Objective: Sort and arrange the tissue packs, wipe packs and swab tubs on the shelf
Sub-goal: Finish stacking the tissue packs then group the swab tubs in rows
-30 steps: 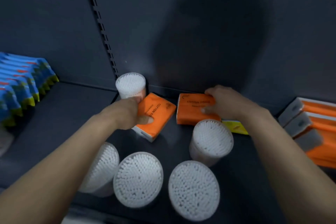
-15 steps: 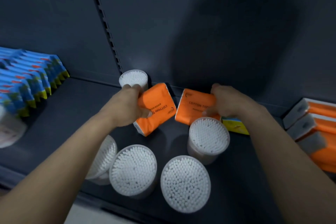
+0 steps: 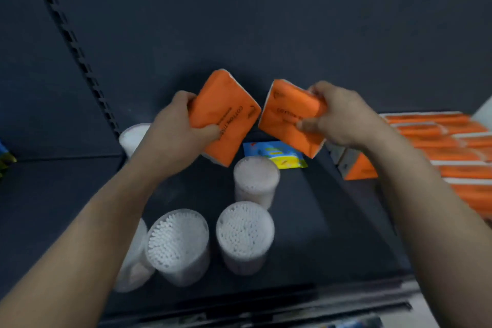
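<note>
Left hand (image 3: 173,128) clasps the left pack (image 3: 226,112), right hand (image 3: 343,117) the right pack (image 3: 287,117), both tilted, corners close together, above the shelf (image 3: 332,234); the orange stack (image 3: 452,146) lies rightward (nearer the right hand, by appearances).

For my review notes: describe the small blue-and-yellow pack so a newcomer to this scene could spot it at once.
Find the dark shelf, centre. Under the two raised orange tissue packs, just behind the swab tub directly below them, lies the blue-and-yellow pack. It is flat and blue with yellow; its neighbours are orange packs and round white tubs.
</note>
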